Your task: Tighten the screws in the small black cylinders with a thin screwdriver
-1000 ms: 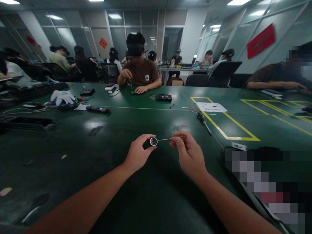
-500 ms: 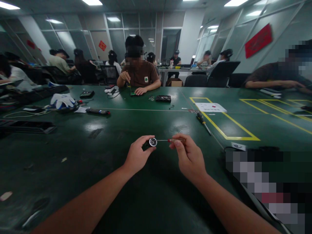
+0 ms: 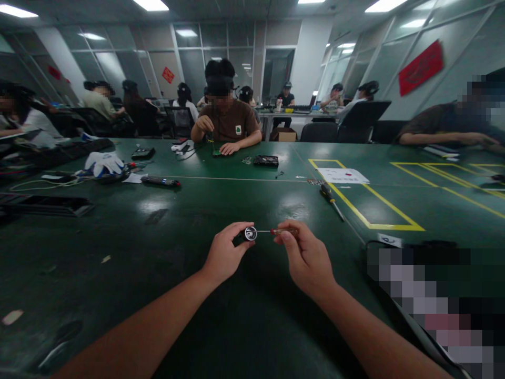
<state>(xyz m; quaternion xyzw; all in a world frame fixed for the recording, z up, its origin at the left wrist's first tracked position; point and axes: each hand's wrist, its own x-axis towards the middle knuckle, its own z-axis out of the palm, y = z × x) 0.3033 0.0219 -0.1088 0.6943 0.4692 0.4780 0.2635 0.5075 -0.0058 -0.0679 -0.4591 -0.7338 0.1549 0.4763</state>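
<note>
Above the green table, my left hand (image 3: 226,251) is closed around a small dark round part with a silver rim (image 3: 250,233), whose hollow end faces me. What kind of part it is, I cannot tell. My right hand (image 3: 310,252) grips a small screwdriver (image 3: 284,231) with a see-through reddish handle. Its thin shaft points left and the tip meets the rim of the round part; whether it goes inside is too small to see.
A yellow-and-black screwdriver (image 3: 332,201) lies at the right, by a paper sheet (image 3: 343,175) and yellow tape lines. White gloves (image 3: 104,163) and a dark pen-shaped tool (image 3: 161,181) lie at the left. Opposite, a co-worker (image 3: 226,113) handles a green board.
Both hands keep their grips. The round part has turned slightly, showing its inside a little differently. The whole view has shifted a few pixels to the right and down.
</note>
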